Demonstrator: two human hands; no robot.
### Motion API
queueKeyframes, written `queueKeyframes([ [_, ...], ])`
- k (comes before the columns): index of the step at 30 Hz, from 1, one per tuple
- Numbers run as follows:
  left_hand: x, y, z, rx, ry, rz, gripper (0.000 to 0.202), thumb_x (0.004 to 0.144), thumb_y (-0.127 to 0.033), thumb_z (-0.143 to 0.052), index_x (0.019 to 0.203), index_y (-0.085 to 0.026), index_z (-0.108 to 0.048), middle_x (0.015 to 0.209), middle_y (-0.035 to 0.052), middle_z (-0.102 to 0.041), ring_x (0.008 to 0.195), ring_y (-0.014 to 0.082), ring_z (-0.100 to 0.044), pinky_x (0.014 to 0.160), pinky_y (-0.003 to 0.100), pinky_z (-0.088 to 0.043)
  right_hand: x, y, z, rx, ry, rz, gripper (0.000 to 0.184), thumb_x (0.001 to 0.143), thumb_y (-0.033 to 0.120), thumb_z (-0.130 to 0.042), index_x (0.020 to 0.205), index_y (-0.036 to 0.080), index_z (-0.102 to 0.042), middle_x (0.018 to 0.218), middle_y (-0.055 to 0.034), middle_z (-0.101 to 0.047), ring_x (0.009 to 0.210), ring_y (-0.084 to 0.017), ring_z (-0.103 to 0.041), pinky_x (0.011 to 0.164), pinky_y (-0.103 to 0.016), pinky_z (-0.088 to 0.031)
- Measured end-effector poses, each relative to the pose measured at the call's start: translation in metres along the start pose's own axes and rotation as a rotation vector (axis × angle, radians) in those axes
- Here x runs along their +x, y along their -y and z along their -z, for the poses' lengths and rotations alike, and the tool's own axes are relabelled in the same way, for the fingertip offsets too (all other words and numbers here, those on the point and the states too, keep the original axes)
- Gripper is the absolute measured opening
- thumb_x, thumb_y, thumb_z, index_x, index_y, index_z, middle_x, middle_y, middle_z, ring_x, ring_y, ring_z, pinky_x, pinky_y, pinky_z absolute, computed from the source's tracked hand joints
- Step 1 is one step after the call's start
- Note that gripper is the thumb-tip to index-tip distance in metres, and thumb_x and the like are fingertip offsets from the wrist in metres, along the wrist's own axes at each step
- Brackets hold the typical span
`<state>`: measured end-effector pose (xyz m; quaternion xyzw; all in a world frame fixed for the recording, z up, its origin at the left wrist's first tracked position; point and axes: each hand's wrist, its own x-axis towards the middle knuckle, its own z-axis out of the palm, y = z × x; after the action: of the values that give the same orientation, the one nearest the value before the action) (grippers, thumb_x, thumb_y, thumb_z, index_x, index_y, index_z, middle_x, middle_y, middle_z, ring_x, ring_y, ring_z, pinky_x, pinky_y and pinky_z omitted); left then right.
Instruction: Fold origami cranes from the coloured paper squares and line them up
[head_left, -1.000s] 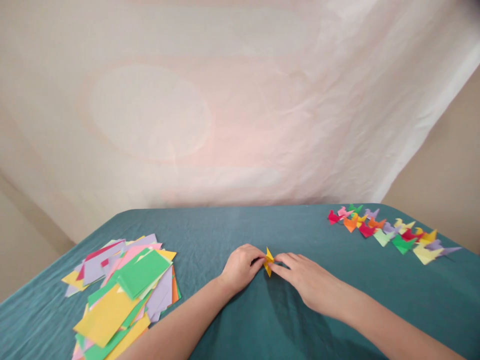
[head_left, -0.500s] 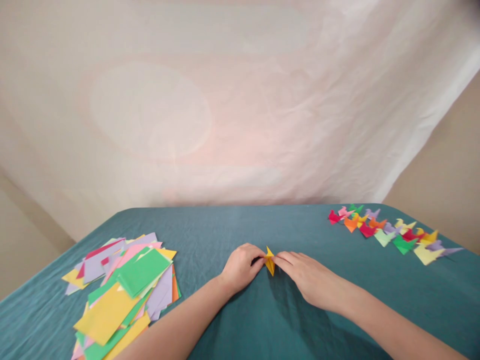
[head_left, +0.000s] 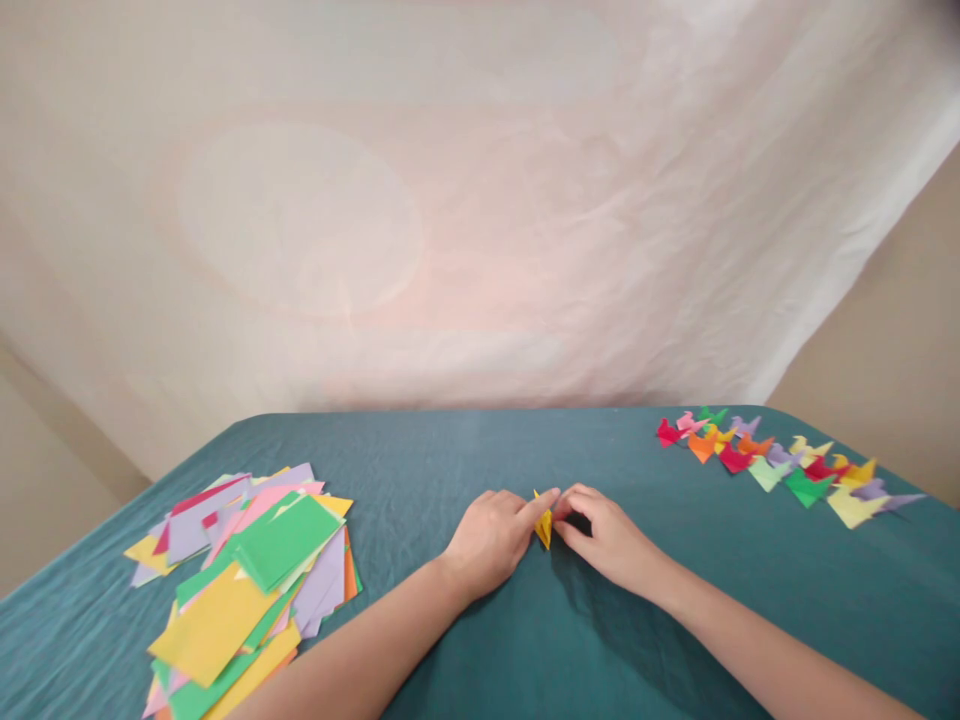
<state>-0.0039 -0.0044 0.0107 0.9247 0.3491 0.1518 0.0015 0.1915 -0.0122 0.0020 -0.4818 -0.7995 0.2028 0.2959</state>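
A small piece of folded yellow paper (head_left: 544, 531), narrow and pointed at top and bottom, is between my two hands at the middle of the table. My left hand (head_left: 491, 537) has its index finger laid across the upper part of the paper, with the other fingers curled at its left side; part of the paper is covered. On the right side, my right hand (head_left: 611, 540) is closed in a pinch at the paper's edge, thumb and index finger curved together.
A teal cloth covers the table (head_left: 420, 450). To the left lies a loose pile of coloured paper sheets (head_left: 217, 620). Rows of small folded paper birds (head_left: 810, 487) in several colours stand at the back right. A pale sheet (head_left: 480, 200) hangs behind the table.
My left index finger has stretched over the top of the yellow paper. My right fingers have gone from straight to curved in a pinch.
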Motion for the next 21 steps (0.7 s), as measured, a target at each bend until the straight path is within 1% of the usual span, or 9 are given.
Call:
queueKeyframes([
  [1, 0.001, -0.003, 0.001, 0.043, 0.015, -0.017, 0.047, 0.089, -0.018, -0.041, 0.134, -0.027, -0.03, 0.089, 0.0031, -0.062, 0.08, 0.0198, -0.056, 0.072, 0.033, -0.043, 0.0, -0.003, -0.003, 0.03, -0.025, -0.039, 0.007, 0.078, 0.015, -0.053, 0.075, 0.018, -0.057, 0.081, -0.0026, -0.058, 0.081, -0.017, -0.055, 0.077, -0.03, -0.041],
  [3, 0.002, -0.007, 0.003, 0.098, 0.03, -0.03, 0.046, 0.09, -0.019, -0.041, 0.134, -0.028, -0.03, 0.086, 0.0031, -0.061, 0.079, 0.0202, -0.056, 0.071, 0.033, -0.043, 0.0, -0.007, -0.008, 0.058, -0.033, -0.109, 0.004, 0.077, 0.018, -0.054, 0.073, 0.019, -0.057, 0.081, -0.0024, -0.058, 0.081, -0.017, -0.054, 0.077, -0.031, -0.041],
  [5, 0.002, -0.01, 0.004, 0.115, 0.031, -0.02, 0.042, 0.09, -0.021, -0.04, 0.132, -0.025, -0.034, 0.086, 0.004, -0.06, 0.08, 0.0203, -0.056, 0.071, 0.033, -0.043, 0.001, -0.007, -0.01, 0.064, -0.029, -0.159, 0.003, 0.075, 0.019, -0.056, 0.072, 0.019, -0.057, 0.083, -0.0022, -0.059, 0.083, -0.018, -0.054, 0.078, -0.032, -0.04],
  [7, 0.002, -0.011, 0.004, 0.108, 0.028, -0.005, 0.034, 0.091, -0.023, -0.039, 0.124, -0.022, -0.044, 0.087, 0.0052, -0.06, 0.081, 0.0202, -0.055, 0.072, 0.033, -0.042, 0.001, -0.004, -0.01, 0.057, -0.025, -0.192, 0.003, 0.073, 0.018, -0.057, 0.07, 0.02, -0.057, 0.086, -0.0019, -0.059, 0.087, -0.019, -0.053, 0.081, -0.033, -0.038],
  [9, 0.002, -0.01, 0.003, 0.078, 0.03, 0.003, 0.026, 0.091, -0.025, -0.039, 0.112, -0.021, -0.054, 0.088, 0.0058, -0.059, 0.083, 0.0199, -0.054, 0.074, 0.032, -0.042, 0.001, -0.001, -0.01, 0.047, -0.024, -0.218, 0.004, 0.07, 0.016, -0.057, 0.068, 0.02, -0.058, 0.089, -0.0016, -0.06, 0.091, -0.019, -0.053, 0.083, -0.034, -0.036],
  [11, 0.002, -0.008, 0.001, 0.027, 0.022, 0.018, 0.023, 0.092, -0.026, -0.039, 0.103, -0.02, -0.058, 0.089, 0.0053, -0.058, 0.085, 0.0191, -0.053, 0.075, 0.032, -0.042, 0.0, 0.001, -0.011, 0.036, -0.023, -0.238, 0.005, 0.069, 0.016, -0.058, 0.066, 0.02, -0.058, 0.091, -0.0015, -0.06, 0.093, -0.019, -0.052, 0.083, -0.034, -0.034],
  [12, 0.002, -0.007, -0.001, -0.004, 0.012, 0.031, 0.023, 0.091, -0.027, -0.039, 0.101, -0.021, -0.059, 0.089, 0.0049, -0.057, 0.085, 0.0186, -0.052, 0.076, 0.031, -0.041, 0.0, 0.001, -0.011, 0.03, -0.021, -0.247, 0.005, 0.069, 0.017, -0.059, 0.066, 0.02, -0.059, 0.092, -0.0015, -0.06, 0.094, -0.019, -0.052, 0.084, -0.034, -0.034],
  [17, 0.003, -0.002, -0.007, -0.135, -0.045, 0.112, 0.023, 0.09, -0.028, -0.042, 0.102, -0.022, -0.061, 0.092, 0.0039, -0.056, 0.085, 0.0174, -0.051, 0.077, 0.03, -0.041, 0.0, 0.002, -0.013, -0.006, -0.026, -0.287, 0.006, 0.069, 0.019, -0.06, 0.063, 0.02, -0.059, 0.095, -0.0013, -0.06, 0.096, -0.019, -0.05, 0.085, -0.035, -0.031],
  [21, 0.003, -0.002, -0.011, -0.187, -0.061, 0.141, 0.023, 0.089, -0.029, -0.045, 0.104, -0.023, -0.061, 0.093, 0.004, -0.056, 0.086, 0.0175, -0.05, 0.077, 0.03, -0.04, -0.001, 0.002, -0.015, -0.028, -0.036, -0.273, 0.007, 0.07, 0.018, -0.06, 0.063, 0.02, -0.059, 0.096, -0.0012, -0.06, 0.095, -0.02, -0.05, 0.085, -0.037, -0.031],
])
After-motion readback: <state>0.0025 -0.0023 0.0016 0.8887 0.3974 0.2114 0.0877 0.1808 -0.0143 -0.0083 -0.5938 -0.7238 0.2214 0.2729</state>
